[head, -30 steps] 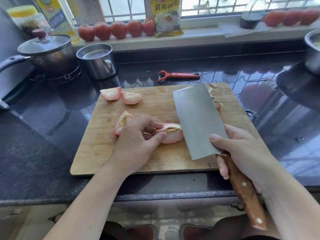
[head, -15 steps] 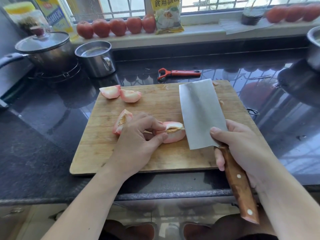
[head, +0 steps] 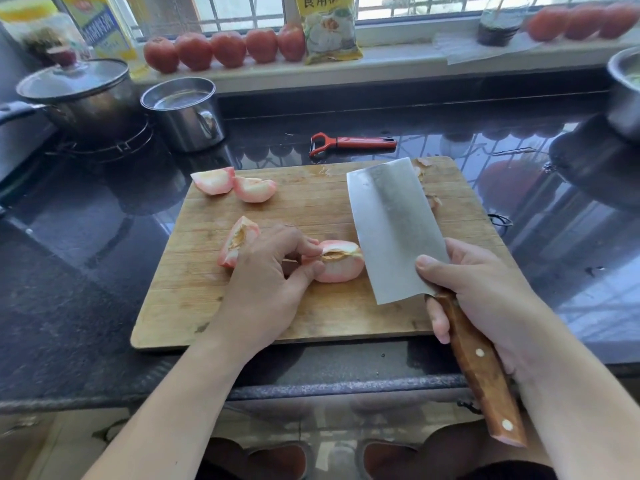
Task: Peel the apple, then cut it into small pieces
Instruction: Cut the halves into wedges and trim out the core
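On the wooden cutting board (head: 311,317) lie several peeled, pinkish apple quarters. My left hand (head: 266,289) pinches one quarter (head: 341,263) near the board's middle, core side up. Another quarter (head: 237,242) leans just left of that hand. Two more pieces (head: 235,187) lie at the board's back left. My right hand (head: 485,299) grips the wooden handle of a cleaver (head: 394,226), thumb pressed on the blade. The blade's left edge sits right beside the held quarter.
A red peeler (head: 349,143) lies behind the board. At the back left stand a lidded pot (head: 79,95) on the stove and a steel cup (head: 185,112). Tomatoes (head: 225,48) line the windowsill. A metal pot (head: 625,91) sits at the far right.
The cleaver has shifted left and down toward the held apple quarter. My left hand keeps its hold on that quarter.
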Demonstrator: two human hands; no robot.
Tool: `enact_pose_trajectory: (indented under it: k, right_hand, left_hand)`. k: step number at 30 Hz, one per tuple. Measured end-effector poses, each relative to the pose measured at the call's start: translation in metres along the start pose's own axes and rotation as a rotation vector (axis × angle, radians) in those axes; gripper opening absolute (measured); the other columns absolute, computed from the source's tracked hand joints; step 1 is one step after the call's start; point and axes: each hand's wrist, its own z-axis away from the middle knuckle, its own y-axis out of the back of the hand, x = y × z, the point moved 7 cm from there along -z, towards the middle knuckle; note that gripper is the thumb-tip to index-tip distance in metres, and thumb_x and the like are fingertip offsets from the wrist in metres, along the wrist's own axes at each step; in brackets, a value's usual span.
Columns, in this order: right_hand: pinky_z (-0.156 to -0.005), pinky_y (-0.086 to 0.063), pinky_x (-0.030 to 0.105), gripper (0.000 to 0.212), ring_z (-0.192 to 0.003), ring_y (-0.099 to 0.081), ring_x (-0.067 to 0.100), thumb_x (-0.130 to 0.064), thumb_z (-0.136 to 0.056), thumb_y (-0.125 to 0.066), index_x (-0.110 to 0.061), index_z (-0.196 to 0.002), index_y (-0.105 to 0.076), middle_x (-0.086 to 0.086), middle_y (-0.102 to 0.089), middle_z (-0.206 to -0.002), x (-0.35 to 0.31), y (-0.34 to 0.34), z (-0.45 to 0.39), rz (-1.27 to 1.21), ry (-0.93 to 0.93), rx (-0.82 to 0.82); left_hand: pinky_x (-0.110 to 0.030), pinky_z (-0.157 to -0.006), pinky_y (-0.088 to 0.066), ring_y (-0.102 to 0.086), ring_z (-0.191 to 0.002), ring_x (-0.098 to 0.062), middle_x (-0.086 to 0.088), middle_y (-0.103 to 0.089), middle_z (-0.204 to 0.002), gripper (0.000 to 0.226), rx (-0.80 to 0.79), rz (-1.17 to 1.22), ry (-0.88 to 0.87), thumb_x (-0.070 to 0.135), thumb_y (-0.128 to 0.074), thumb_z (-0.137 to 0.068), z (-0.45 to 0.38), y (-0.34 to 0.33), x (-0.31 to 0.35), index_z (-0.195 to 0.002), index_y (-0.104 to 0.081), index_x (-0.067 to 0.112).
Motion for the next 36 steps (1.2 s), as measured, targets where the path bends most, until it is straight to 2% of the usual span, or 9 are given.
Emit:
enact_pose_trajectory:
  k: [4, 8, 17, 21, 24, 28, 31, 33, 36]
  right_hand:
    - [-0.038, -0.038, 0.024, 0.019, -0.036, -0.047, 0.019, -0.018, -0.105, -0.05, -0.019, -0.11, -0.068, 0.015, -0.074, -0.078, 0.0, -0.002, -0.002, -0.037, -0.015, -0.028]
    - [-0.039, -0.037, 0.025, 0.02, -0.036, -0.043, 0.022, -0.019, -0.104, -0.05, -0.013, -0.111, -0.069, 0.017, -0.058, -0.053, 0.001, 0.0, 0.0, -0.084, -0.045, -0.01]
    - [-0.034, -0.034, 0.021, 0.02, -0.034, -0.045, 0.018, -0.017, -0.105, -0.049, -0.016, -0.112, -0.068, 0.013, -0.062, -0.055, -0.003, -0.003, 0.003, -0.114, -0.054, 0.003]
    - [-0.035, -0.035, 0.022, 0.02, -0.035, -0.046, 0.019, -0.018, -0.105, -0.05, -0.016, -0.113, -0.068, 0.018, -0.064, -0.063, -0.002, -0.004, 0.002, -0.103, -0.059, -0.006]
    - [-0.036, -0.036, 0.023, 0.019, -0.034, -0.045, 0.017, -0.017, -0.105, -0.05, -0.013, -0.113, -0.067, 0.01, -0.063, -0.056, -0.004, -0.006, 0.002, -0.111, -0.044, -0.008]
    - [-0.037, -0.038, 0.023, 0.02, -0.036, -0.045, 0.019, -0.019, -0.105, -0.051, -0.014, -0.112, -0.068, 0.014, -0.057, -0.052, -0.004, -0.006, 0.0, -0.123, -0.076, -0.005]
    - [-0.036, -0.037, 0.024, 0.02, -0.034, -0.043, 0.019, -0.018, -0.104, -0.051, -0.011, -0.112, -0.067, 0.013, -0.055, -0.049, -0.004, -0.007, -0.002, -0.168, -0.089, 0.001]
    - [-0.037, -0.037, 0.025, 0.02, -0.035, -0.043, 0.019, -0.017, -0.104, -0.051, -0.011, -0.113, -0.068, 0.019, -0.059, -0.055, -0.003, -0.009, -0.002, -0.183, -0.091, -0.009]
    - [-0.038, -0.037, 0.026, 0.02, -0.037, -0.044, 0.019, -0.016, -0.104, -0.051, -0.014, -0.113, -0.068, 0.028, -0.07, -0.083, -0.001, -0.012, -0.003, -0.192, -0.078, -0.043]
  left_hand:
    - [-0.027, -0.095, -0.054, -0.065, -0.105, -0.004, 0.014, -0.069, -0.103, 0.016, 0.003, 0.033, 0.014, 0.0, -0.078, -0.086, 0.0, 0.001, -0.003, -0.09, -0.073, 0.015]
    - [-0.015, -0.088, -0.053, -0.065, -0.105, -0.004, 0.011, -0.069, -0.103, 0.017, -0.011, 0.045, -0.011, -0.004, -0.077, -0.086, 0.0, 0.001, 0.001, -0.09, -0.073, 0.011]
    - [-0.033, -0.094, -0.056, -0.065, -0.107, -0.008, 0.013, -0.067, -0.104, 0.016, -0.019, 0.033, -0.035, -0.001, -0.078, -0.085, -0.001, -0.001, -0.002, -0.091, -0.073, 0.013]
    - [-0.048, -0.099, -0.052, -0.065, -0.108, -0.01, 0.019, -0.066, -0.105, 0.008, -0.008, 0.012, -0.057, 0.019, -0.074, -0.082, -0.001, -0.001, -0.004, -0.089, -0.072, 0.018]
    - [-0.049, -0.097, -0.053, -0.065, -0.107, -0.012, 0.018, -0.066, -0.103, 0.01, -0.016, 0.021, -0.066, 0.013, -0.077, -0.084, -0.001, -0.003, -0.005, -0.089, -0.07, 0.018]
    - [-0.045, -0.094, -0.055, -0.064, -0.108, -0.013, 0.013, -0.067, -0.106, 0.019, -0.032, 0.032, -0.051, -0.001, -0.078, -0.085, -0.002, -0.004, -0.007, -0.089, -0.071, 0.016]
    - [-0.047, -0.097, -0.054, -0.065, -0.107, -0.012, 0.016, -0.066, -0.106, 0.018, -0.042, 0.032, -0.055, 0.003, -0.077, -0.087, -0.002, -0.005, -0.007, -0.089, -0.069, 0.02]
    - [-0.052, -0.104, -0.048, -0.064, -0.103, -0.01, 0.019, -0.065, -0.108, 0.014, -0.032, -0.004, -0.085, 0.016, -0.074, -0.086, 0.0, -0.005, -0.002, -0.088, -0.065, 0.026]
    - [-0.057, -0.109, -0.043, -0.064, -0.101, -0.004, 0.028, -0.066, -0.113, 0.014, -0.029, -0.038, -0.081, 0.026, -0.075, -0.087, 0.001, -0.007, 0.0, -0.086, -0.061, 0.028]
